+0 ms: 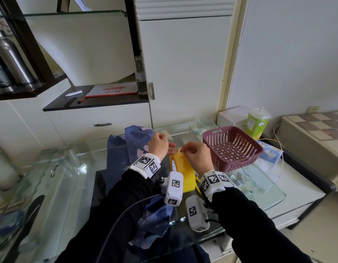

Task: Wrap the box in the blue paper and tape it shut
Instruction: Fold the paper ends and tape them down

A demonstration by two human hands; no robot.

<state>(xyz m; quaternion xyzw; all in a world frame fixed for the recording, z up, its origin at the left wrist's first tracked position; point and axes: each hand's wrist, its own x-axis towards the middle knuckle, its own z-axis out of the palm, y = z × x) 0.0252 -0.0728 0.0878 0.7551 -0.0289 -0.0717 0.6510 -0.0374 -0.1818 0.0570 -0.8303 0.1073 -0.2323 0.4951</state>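
Sleeves point(111, 205) black. My left hand point(158, 147) and right hand point(197, 156) bare. White wristbands point(147, 164) carry black-and-white square codes. White coded pod point(173, 186) under each wrist; black cable point(115, 226).

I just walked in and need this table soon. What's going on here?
A person is working on a yellow tape roll above the glass table. The left hand holds it while the right hand pinches at its top edge, probably picking for the tape's end. The blue paper lies crumpled on the table by the left hand. A purple basket stands to the right.
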